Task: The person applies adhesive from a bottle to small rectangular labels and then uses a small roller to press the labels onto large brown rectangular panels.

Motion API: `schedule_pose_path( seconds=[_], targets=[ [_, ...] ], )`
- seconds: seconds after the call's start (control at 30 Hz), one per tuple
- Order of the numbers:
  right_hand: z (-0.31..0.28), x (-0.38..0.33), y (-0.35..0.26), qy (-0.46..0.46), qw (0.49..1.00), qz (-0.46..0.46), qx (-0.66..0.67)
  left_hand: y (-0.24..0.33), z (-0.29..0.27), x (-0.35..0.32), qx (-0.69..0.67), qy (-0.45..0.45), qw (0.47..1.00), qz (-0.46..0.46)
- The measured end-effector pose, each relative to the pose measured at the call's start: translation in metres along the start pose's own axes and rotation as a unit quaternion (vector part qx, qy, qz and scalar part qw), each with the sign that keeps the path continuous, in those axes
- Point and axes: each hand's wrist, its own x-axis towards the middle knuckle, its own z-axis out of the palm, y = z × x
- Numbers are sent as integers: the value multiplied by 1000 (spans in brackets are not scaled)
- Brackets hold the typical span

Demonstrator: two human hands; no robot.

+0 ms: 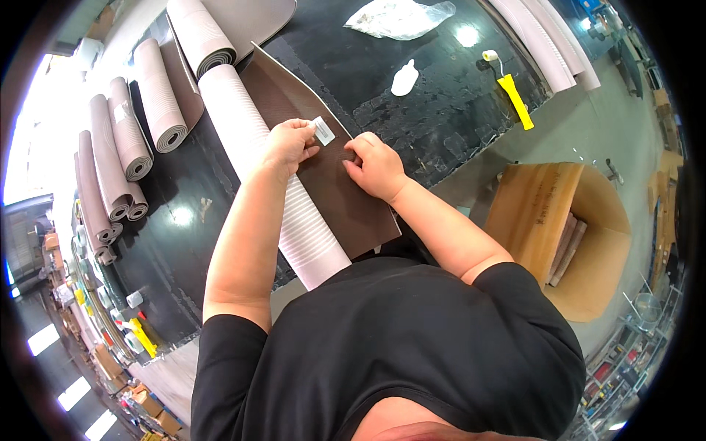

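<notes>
A partly rolled mat (257,140) lies across the table in front of me, its outside pale and ribbed. The brown flat end (357,202) spreads to the right of the roll. Between thumb and fingers my left hand (290,143) pinches a small white label (322,131) with printing on it, just above the brown sheet. My right hand (375,165) rests at the sheet's right edge with its fingers curled in. Whether those fingers grip the edge or anything else is hidden.
Several rolled mats (162,95) line the left of the black table (434,140). Toward the far side are a clear plastic bag (401,18), a white bottle (404,78) and a roller with a yellow handle (515,101). A cardboard box (533,213) stands on the floor at right.
</notes>
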Motion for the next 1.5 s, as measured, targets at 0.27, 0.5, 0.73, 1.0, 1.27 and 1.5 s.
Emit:
schedule_pose_path(
  seconds=[0.27,0.5,0.73,1.0,1.27,1.5],
  targets=[
    [5,5,4,47,998,30,7,-10,21,13,108,36,993,29],
    [10,5,7,66,992,-75,-74,-27,33,28,106,136,980,99],
    [14,10,3,40,988,-71,-128,-33,35,34,205,203,953,94],
    [17,12,-2,10,986,-42,-159,-35,37,36,217,217,945,113],
    [14,13,-2,-6,987,-45,-157,-34,33,41,313,225,919,81],
    [14,13,-4,-31,984,-34,-172,-26,36,27,294,220,925,102]
  ],
)
